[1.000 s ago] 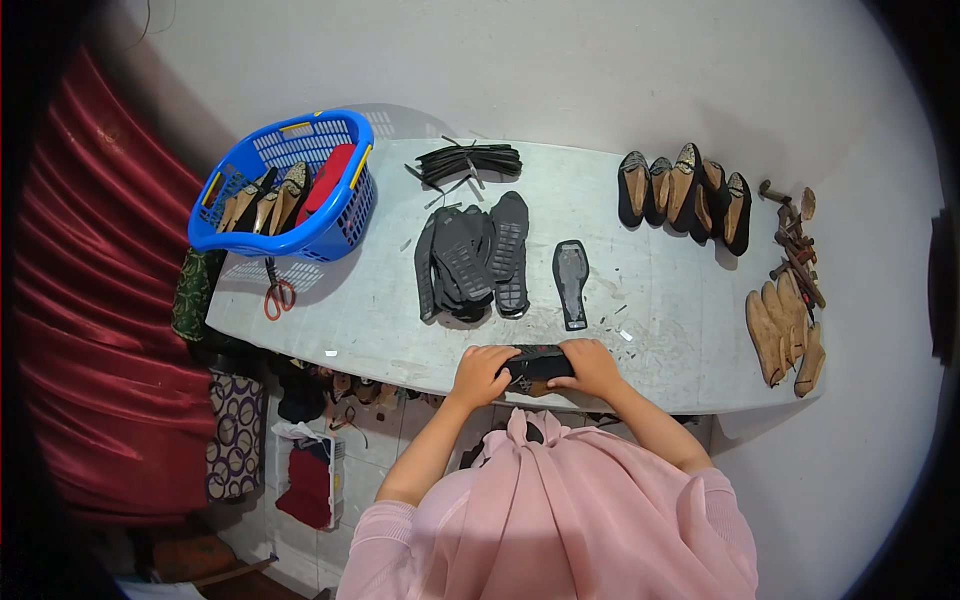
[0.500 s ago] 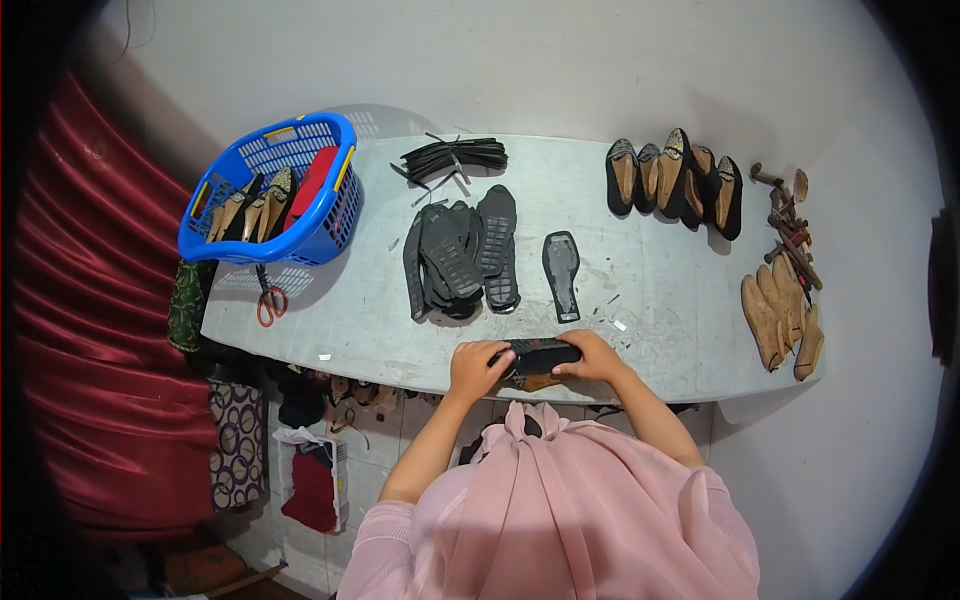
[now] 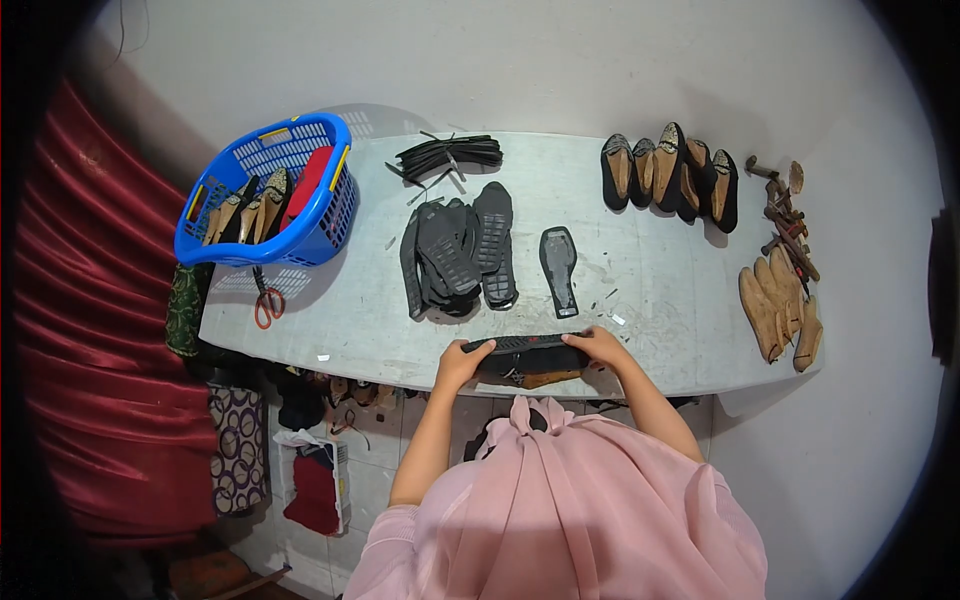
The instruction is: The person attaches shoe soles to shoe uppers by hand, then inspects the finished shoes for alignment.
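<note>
At the table's front edge I hold a black shoe [image 3: 530, 362] on its side, with a dark ridged sole [image 3: 525, 343] along its far side. My left hand [image 3: 461, 362] is closed round the left end, thumb on the sole. The right end is gripped by my right hand [image 3: 599, 350], its thumb also along the sole. A tan part [image 3: 553, 379] shows on the near side of the shoe. Just beyond my hands lies a single dark sole [image 3: 559, 272], and a pile of grey-black soles [image 3: 447, 255] is to its left.
Black strips [image 3: 450, 157] lie bundled at the back. A blue basket [image 3: 345, 205] with shoes stands at the left, near orange-handled scissors [image 3: 268, 308]. Several black shoes [image 3: 670, 170] stand back right. Hammers [image 3: 787, 225] and wooden lasts [image 3: 763, 310] lie at the right edge.
The shoe has turned so more of the ridged sole shows along its far side. My left hand has shifted left to the shoe's end, and my right hand slightly right.
</note>
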### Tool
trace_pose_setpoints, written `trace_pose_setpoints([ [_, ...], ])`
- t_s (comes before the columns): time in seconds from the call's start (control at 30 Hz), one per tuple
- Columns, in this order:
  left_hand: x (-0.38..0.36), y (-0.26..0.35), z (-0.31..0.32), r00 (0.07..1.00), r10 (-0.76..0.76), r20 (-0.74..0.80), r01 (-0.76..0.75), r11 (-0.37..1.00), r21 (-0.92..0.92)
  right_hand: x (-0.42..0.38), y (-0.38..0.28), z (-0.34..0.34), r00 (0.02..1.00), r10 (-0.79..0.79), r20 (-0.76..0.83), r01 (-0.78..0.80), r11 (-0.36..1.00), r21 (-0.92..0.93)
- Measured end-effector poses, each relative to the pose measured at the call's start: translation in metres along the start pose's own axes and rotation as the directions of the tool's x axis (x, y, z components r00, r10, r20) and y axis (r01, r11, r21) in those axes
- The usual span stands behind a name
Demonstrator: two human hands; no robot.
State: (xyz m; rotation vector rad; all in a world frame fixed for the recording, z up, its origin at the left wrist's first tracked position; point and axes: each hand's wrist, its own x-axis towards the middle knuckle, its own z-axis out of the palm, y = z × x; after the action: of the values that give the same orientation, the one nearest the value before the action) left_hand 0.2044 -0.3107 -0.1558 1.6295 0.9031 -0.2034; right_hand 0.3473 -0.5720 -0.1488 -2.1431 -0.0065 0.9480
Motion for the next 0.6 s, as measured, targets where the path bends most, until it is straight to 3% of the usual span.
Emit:
trace_pose_setpoints([
  [0.1, -0.006, 0.001, -0.002, 0.998, 0.070, 0.001, -0.070, 0.996, -0.052, 0.000, 0.004, -0.006, 0.982, 0.067, 0.174, -0.072, 0.997, 0.024],
  [0.13, -0.014, 0.008, -0.006, 0.997, 0.081, 0.003, -0.080, 0.995, -0.060, -0.011, -0.003, -0.008, 0.993, -0.014, 0.116, 0.007, 0.998, 0.055],
  [0.23, -0.025, 0.015, -0.015, 0.897, 0.437, -0.067, -0.438, 0.899, 0.001, -0.028, -0.010, -0.007, 0.968, -0.251, -0.023, 0.252, 0.957, 0.146],
  [0.3, -0.023, 0.016, -0.019, 0.877, 0.476, -0.061, -0.480, 0.875, -0.070, -0.016, 0.001, -0.001, 0.911, -0.405, -0.076, 0.411, 0.882, 0.231],
  [0.4, -0.017, 0.012, -0.022, 0.865, 0.499, -0.059, -0.502, 0.861, -0.077, -0.003, 0.008, 0.014, 0.833, -0.532, -0.155, 0.551, 0.825, 0.126],
  [0.47, -0.019, 0.007, -0.026, 0.891, 0.455, -0.011, -0.455, 0.890, -0.036, -0.013, 0.006, 0.017, 0.847, -0.525, -0.085, 0.527, 0.850, 0.009],
  [0.5, -0.017, -0.002, -0.025, 0.901, 0.434, -0.008, -0.433, 0.895, -0.111, -0.016, 0.006, 0.018, 0.837, -0.545, -0.049, 0.544, 0.839, -0.034],
  [0.6, -0.013, -0.029, -0.024, 0.891, 0.452, 0.031, -0.453, 0.892, -0.004, -0.021, 0.003, 0.024, 0.803, -0.596, 0.028, 0.586, 0.779, -0.225],
])
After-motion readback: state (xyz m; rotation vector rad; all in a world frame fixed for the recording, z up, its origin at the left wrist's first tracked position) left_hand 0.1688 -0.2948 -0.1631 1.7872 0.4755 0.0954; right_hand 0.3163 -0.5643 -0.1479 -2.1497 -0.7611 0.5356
